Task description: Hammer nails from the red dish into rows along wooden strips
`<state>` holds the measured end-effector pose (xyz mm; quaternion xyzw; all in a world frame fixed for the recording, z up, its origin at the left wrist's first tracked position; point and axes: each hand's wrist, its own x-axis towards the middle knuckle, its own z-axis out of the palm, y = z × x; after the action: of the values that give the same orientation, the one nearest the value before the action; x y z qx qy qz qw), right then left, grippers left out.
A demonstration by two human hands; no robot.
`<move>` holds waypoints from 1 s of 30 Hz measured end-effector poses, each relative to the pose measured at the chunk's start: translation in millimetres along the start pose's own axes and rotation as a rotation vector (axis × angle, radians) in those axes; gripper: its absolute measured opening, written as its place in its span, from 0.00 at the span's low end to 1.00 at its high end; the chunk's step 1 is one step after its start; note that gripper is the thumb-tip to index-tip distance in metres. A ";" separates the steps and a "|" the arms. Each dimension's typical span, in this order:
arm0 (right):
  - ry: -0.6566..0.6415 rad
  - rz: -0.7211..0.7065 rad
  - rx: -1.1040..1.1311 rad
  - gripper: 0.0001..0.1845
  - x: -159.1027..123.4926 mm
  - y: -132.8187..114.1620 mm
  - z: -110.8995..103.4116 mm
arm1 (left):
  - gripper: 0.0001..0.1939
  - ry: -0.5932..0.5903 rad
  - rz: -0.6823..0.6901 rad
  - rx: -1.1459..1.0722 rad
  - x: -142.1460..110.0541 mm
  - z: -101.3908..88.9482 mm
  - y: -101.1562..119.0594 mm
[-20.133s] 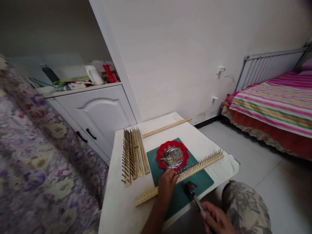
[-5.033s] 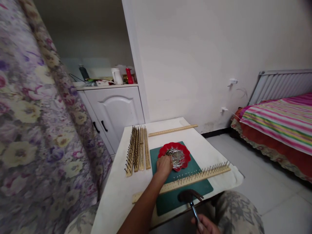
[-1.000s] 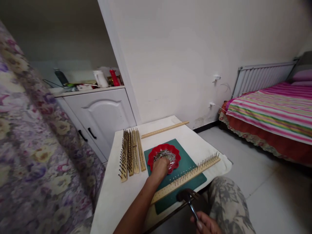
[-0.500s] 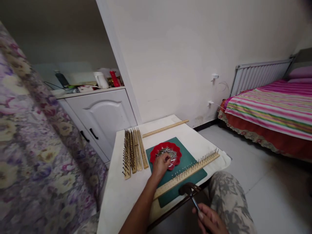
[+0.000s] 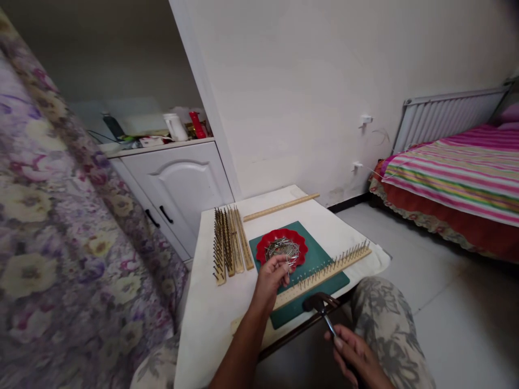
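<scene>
My left hand (image 5: 273, 274) is pinched at the near edge of a red scalloped dish (image 5: 265, 239), with what looks like a nail between thumb and fingers. Loose silvery nails (image 5: 286, 247) fill the dish, which rests on a green mat (image 5: 298, 229). Across the mat lies a wooden strip (image 5: 298, 292); upright nails line its right part, and small holes show in its left part, partly behind my left forearm. My right hand (image 5: 357, 354) is closed around the handle of a claw hammer (image 5: 321, 302), whose dark head hangs by the table's front edge.
Several wooden strips (image 5: 231, 243) lie at the table's left, some bristling with dark nails. Another bare strip (image 5: 281, 207) lies at the back of the white-covered table (image 5: 203, 324). A floral curtain (image 5: 81, 216), a cabinet (image 5: 182, 183) and a bed (image 5: 454, 173) surround it.
My left hand has lifted from among the nails and drawn back to the dish's near edge, fingers pinched. The hammer stays in my right hand. The whole view has shifted slightly.
</scene>
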<state>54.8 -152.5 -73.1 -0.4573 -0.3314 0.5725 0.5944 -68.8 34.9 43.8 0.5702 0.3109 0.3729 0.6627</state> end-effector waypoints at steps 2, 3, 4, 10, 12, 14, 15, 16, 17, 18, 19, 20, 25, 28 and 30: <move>0.000 0.010 0.019 0.23 -0.3 2.7 -0.6 | 0.16 -0.020 -0.022 -0.074 -10.8 1.3 2.7; 0.001 0.011 0.020 0.22 -0.6 4.4 -1.3 | 0.16 -0.026 -0.026 -0.080 -15.1 0.6 3.3; 0.000 0.009 0.017 0.22 -0.8 6.3 -2.1 | 0.15 -0.026 -0.023 -0.069 -18.7 -1.1 3.2; 0.035 -0.017 -0.017 0.20 -1.2 10.2 -4.8 | 0.09 0.086 0.022 0.159 -32.5 -19.2 -14.4; 0.031 -0.007 -0.025 0.21 -1.2 7.0 -3.6 | 0.08 0.129 0.018 0.225 -35.7 -20.7 -24.4; 0.012 0.013 -0.033 0.22 -1.2 3.1 -2.2 | 0.07 0.162 0.051 0.303 -38.3 -17.8 -33.5; 0.006 0.018 -0.036 0.22 -1.2 1.5 -1.7 | 0.06 0.177 0.075 0.344 -39.2 -15.1 -37.3; 0.004 0.019 -0.038 0.22 -1.3 0.4 -1.5 | 0.06 0.188 0.096 0.384 -39.9 -12.1 -40.5; 0.004 0.018 -0.038 0.22 -1.3 -0.1 -1.5 | 0.06 0.195 0.111 0.418 -40.3 -9.1 -43.1; 0.008 0.016 -0.036 0.22 -1.3 0.0 -1.7 | 0.06 0.199 0.119 0.446 -40.4 -6.3 -45.3; 0.010 0.016 -0.033 0.22 -1.4 0.6 -2.0 | 0.07 0.200 0.124 0.469 -40.2 -4.1 -47.1; 0.012 0.020 -0.029 0.22 -1.5 1.4 -2.3 | 0.07 0.201 0.129 0.489 -39.7 -2.4 -48.6; 0.015 0.012 -0.028 0.23 -2.3 2.8 -1.9 | 0.08 0.199 0.184 0.565 -36.6 -0.2 -53.6; 0.026 0.008 -0.022 0.21 -2.7 1.7 -1.4 | 0.08 0.196 0.202 0.603 -36.0 0.1 -54.6; 0.028 0.016 -0.017 0.21 -2.6 2.0 -1.8 | 0.07 0.197 0.205 0.618 -35.8 0.3 -54.9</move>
<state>55.4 -155.5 -75.2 -0.4729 -0.3241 0.5678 0.5907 -79.8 0.4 -10.9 0.7334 0.4130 0.3791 0.3845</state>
